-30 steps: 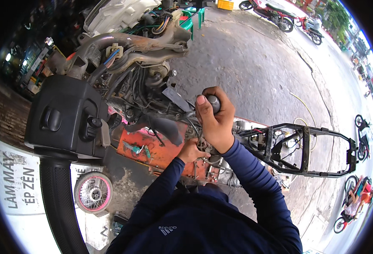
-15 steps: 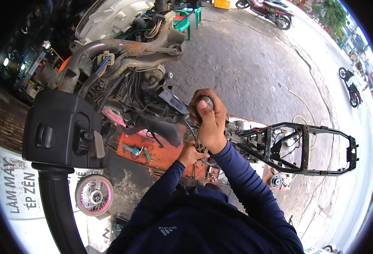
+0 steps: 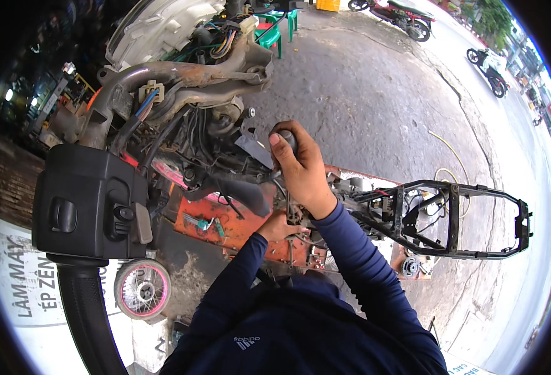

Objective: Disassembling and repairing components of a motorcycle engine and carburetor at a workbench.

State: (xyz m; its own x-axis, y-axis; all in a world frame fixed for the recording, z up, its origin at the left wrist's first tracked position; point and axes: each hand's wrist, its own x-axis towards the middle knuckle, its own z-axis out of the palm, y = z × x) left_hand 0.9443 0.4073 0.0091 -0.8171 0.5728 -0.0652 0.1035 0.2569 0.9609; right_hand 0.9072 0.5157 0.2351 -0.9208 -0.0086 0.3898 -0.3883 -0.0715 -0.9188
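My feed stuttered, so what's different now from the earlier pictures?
The right hand has shifted left across the view, taking the top of the dark handle with it. On the road, a motorbike is farther up and left. Nothing was visibly grabbed or released: the right hand still grips the handle. The left hand stays low; the black frame looks unmoved.

A roadside motorbike workshop (stripped frame [image 3: 453, 215], loose pink-rimmed wheel [image 3: 144, 291]).
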